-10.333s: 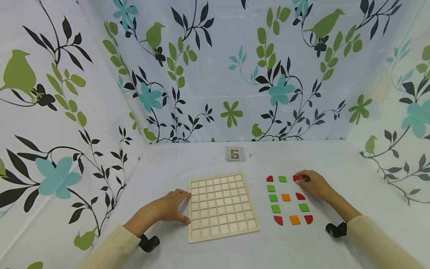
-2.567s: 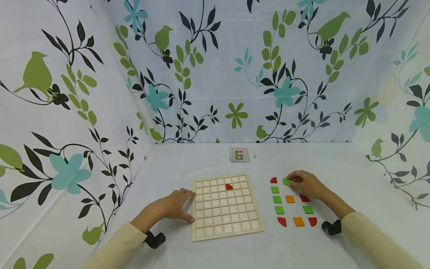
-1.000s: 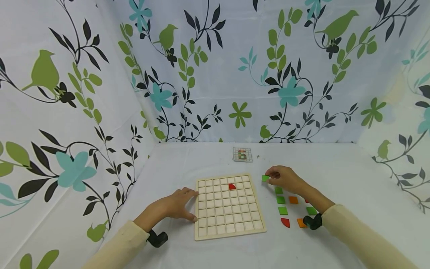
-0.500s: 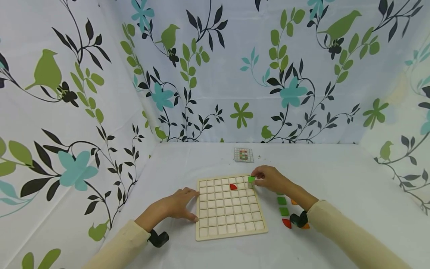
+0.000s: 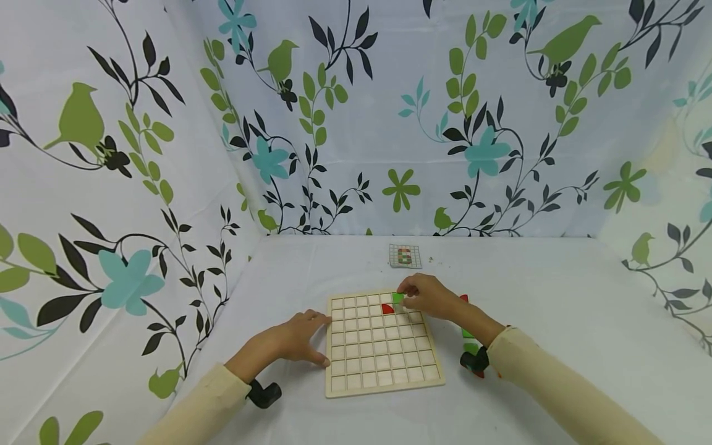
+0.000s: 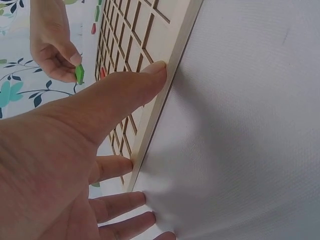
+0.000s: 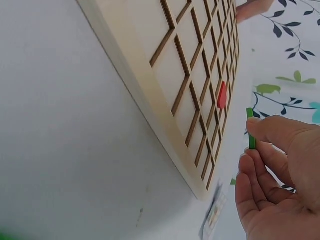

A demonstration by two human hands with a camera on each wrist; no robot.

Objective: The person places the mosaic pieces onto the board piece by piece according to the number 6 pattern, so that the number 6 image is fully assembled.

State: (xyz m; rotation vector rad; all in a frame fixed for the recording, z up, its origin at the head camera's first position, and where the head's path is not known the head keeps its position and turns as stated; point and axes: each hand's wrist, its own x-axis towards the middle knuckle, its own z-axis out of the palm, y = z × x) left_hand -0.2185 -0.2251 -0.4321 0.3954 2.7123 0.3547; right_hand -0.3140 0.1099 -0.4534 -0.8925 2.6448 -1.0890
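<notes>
A pale wooden grid board (image 5: 364,352) lies on the white table. My left hand (image 5: 292,340) rests at its left side; in the left wrist view the thumb (image 6: 157,72) touches the rim, with the fingers spread along the edge. A red quarter-round tile (image 5: 387,309) sits in a cell of the board's second row. Between thumb and fingertips my right hand (image 5: 434,298) pinches a green square tile (image 5: 397,298), over the top row just right of and behind the red tile. In the right wrist view this green tile (image 7: 251,132) is held above the board.
Right of the board, partly hidden by the right forearm, lie several loose tiles, among them a green square (image 5: 471,348) and a red one (image 5: 464,298). A small gridded pattern card (image 5: 405,256) lies behind the board. A patterned curtain (image 5: 356,123) closes the back.
The red quarter-round tile went from the right-hand group onto the board. Then the right hand took the green square from that group and carried it left over the board. The left hand stayed.
</notes>
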